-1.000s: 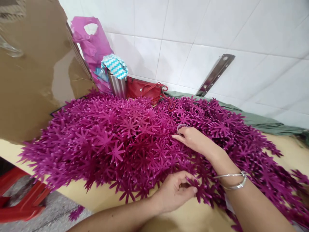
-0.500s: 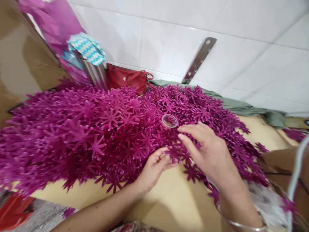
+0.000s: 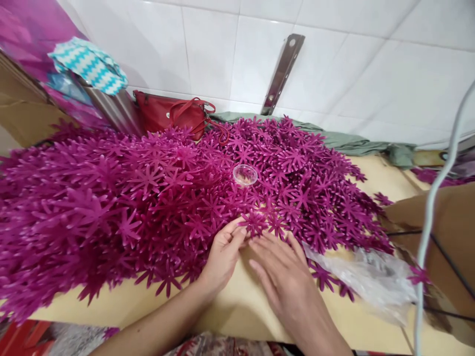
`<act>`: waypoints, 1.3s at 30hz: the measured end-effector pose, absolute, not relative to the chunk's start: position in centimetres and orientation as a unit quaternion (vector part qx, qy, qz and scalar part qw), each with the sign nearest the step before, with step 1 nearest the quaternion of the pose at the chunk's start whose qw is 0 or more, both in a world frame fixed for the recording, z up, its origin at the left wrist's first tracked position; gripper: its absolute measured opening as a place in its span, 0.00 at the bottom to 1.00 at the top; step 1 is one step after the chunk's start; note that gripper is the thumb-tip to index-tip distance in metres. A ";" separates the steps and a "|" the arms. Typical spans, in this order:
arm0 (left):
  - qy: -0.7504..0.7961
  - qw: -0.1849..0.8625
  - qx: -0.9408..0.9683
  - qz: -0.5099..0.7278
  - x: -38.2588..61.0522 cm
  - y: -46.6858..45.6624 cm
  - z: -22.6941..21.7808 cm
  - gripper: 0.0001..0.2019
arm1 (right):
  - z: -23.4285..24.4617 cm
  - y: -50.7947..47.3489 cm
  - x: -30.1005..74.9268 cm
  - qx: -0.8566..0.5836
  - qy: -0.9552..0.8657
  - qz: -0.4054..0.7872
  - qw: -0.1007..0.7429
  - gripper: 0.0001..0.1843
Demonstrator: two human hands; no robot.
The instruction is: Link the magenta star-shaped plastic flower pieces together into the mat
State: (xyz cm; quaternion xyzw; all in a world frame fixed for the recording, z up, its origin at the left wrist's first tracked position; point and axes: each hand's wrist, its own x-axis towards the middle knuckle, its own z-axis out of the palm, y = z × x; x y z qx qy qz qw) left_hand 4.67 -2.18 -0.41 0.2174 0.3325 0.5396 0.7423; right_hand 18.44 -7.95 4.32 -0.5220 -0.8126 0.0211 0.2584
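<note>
My left hand pinches a purple artificial flower by its lower edge, at the front of a large heap. My right hand lies just right of it, palm down, fingers stretched out and thumb apart. Its fingertips come close to the flower; whether they touch it I cannot tell. Behind both hands spreads the heap of purple flowers, each with several narrow petals. A small clear round dish rests on the heap, with tiny bits inside that I cannot make out.
A red purse and a steel cylinder with a blue-and-white cloth stand at the back. On the right are a clear plastic bag, a cardboard box and a pale cable. A metal bracket leans against the tiled wall.
My right hand has come down from above the flowers beside the dish to beside my left hand, its fingers straightening. My left hand still holds the flower. The view has shifted right.
</note>
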 end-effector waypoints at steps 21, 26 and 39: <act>0.339 0.708 0.315 0.534 4.8 -2.4 -0.8 0.19 | 1.0 -3.6 19.3 -0.534 -0.516 0.440 0.505 0.14; 0.361 0.694 0.347 0.518 4.6 -2.5 -1.0 0.21 | 1.2 -3.4 18.9 -0.518 -0.440 0.437 0.589 0.10; 0.405 0.500 0.464 0.609 3.9 -3.3 -0.9 0.09 | -0.2 -3.1 19.2 -0.538 -0.388 0.419 0.620 0.22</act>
